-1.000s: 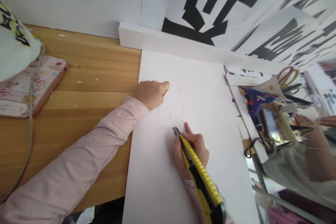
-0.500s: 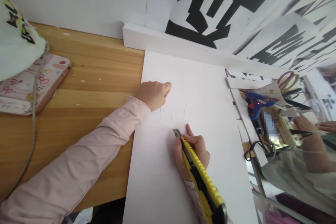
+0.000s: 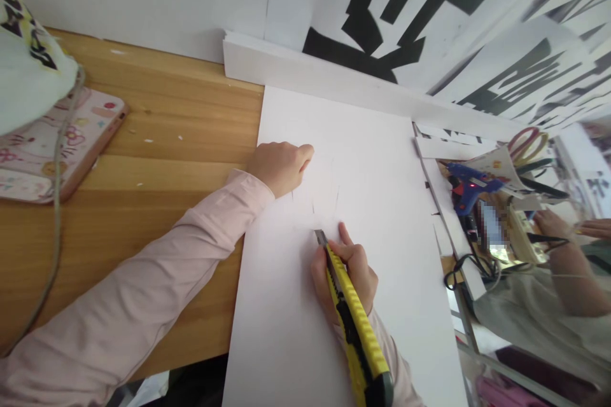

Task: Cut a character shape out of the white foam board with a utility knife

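A white sheet of board or thick paper (image 3: 382,203) lies on the wooden table, bearing a few short thin lines or cuts. My left hand (image 3: 281,168) rests as a closed fist at its left edge, and nothing shows sticking out of it. My right hand (image 3: 351,273) grips a yellow and black utility knife (image 3: 357,324), its handle slanting down toward me. The metal blade tip is at the sheet, just below the middle line; whether it touches I cannot tell. My right index or little finger stretches forward along the sheet.
White panels with black lettering (image 3: 367,25) stand behind, above a white ledge (image 3: 334,76). At left are a pink phone (image 3: 81,140) and a cable (image 3: 58,203). At right lie a blue glue gun (image 3: 470,186), scissors (image 3: 527,143) and another person's arm (image 3: 573,267).
The utility knife's handle has swung left, with its blade staying near the same spot. My left fist has stayed in place. The whole view has shifted slightly.
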`<state>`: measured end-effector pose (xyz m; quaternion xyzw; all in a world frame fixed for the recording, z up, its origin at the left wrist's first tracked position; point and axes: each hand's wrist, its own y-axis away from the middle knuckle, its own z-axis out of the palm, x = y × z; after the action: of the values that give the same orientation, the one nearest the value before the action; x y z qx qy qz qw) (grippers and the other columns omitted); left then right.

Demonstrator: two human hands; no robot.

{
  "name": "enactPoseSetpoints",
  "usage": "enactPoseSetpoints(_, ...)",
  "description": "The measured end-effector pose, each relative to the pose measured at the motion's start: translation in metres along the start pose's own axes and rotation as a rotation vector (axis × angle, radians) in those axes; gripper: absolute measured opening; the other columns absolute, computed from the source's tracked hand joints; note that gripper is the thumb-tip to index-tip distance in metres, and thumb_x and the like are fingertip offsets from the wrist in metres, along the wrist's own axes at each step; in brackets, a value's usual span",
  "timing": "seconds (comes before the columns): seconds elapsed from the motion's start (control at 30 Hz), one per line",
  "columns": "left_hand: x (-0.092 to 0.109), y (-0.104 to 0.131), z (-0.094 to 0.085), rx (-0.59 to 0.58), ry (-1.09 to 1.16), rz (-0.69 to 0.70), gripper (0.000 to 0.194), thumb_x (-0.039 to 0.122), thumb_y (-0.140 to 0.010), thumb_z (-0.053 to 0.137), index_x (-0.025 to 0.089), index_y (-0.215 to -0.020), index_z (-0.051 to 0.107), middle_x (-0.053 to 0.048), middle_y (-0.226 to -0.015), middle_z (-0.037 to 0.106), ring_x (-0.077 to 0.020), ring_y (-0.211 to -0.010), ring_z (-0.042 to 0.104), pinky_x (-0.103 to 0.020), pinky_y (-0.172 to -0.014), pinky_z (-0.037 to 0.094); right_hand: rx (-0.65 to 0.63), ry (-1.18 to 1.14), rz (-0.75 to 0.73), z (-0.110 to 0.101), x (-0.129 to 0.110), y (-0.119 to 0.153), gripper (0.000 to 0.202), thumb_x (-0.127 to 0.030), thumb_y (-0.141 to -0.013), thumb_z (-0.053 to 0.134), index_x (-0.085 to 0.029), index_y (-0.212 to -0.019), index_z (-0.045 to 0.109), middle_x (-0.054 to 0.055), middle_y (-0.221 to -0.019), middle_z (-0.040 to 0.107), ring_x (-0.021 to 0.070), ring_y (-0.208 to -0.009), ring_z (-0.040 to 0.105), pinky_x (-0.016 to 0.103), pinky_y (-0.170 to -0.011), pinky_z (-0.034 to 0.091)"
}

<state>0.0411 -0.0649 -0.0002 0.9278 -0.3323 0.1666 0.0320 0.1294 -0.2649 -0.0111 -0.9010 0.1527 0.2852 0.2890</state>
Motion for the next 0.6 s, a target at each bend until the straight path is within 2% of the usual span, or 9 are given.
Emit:
enactPoseSetpoints(0.17, -0.0003, 0.0001, 0.0003, 0.004, 0.013, 0.004, 0.027, 0.016, -0.085, 0.045, 0.019, -0.092, 0.071, -0.007, -0.069, 0.065, -0.0209, -0.061, 0.056, -0.031, -0.055, 0.026, -0.027, -0.043, -0.086, -0.0009, 0.0041, -0.0003, 0.013, -0.012, -0.083, 0.063, -0.024, -0.086, 0.058, -0.007, -0.07, 0.065, 0.0109, -0.059, 0.069, 0.045, -0.098, 0.061)
enactPoseSetpoints(0.33, -0.0012, -0.0001, 0.0013, 0.018, 0.01, 0.006, 0.027, 0.015, -0.085, 0.045, 0.019, -0.091, 0.071, -0.007, -0.068, 0.064, -0.0213, -0.061, 0.056, -0.031, -0.055, 0.028, -0.064, -0.058, -0.093, -0.0018, 0.0058, 0.0007, 0.013, -0.012, -0.084, 0.062, -0.023, -0.088, 0.057, -0.007, -0.071, 0.062, 0.0089, -0.057, 0.065, 0.046, -0.101, 0.059)
enactPoseSetpoints(0.6, -0.0012, -0.0001, 0.0022, 0.027, 0.014, 0.011, 0.025, 0.014, -0.084, 0.046, 0.018, -0.089, 0.07, -0.006, -0.067, 0.063, -0.0183, -0.059, 0.054, -0.03, -0.055, 0.026, -0.024, -0.039, -0.059, 0.0003, 0.0011, 0.0034, 0.008, -0.016, -0.086, 0.06, -0.023, -0.086, 0.058, -0.006, -0.068, 0.059, 0.0089, -0.055, 0.062, 0.046, -0.098, 0.06)
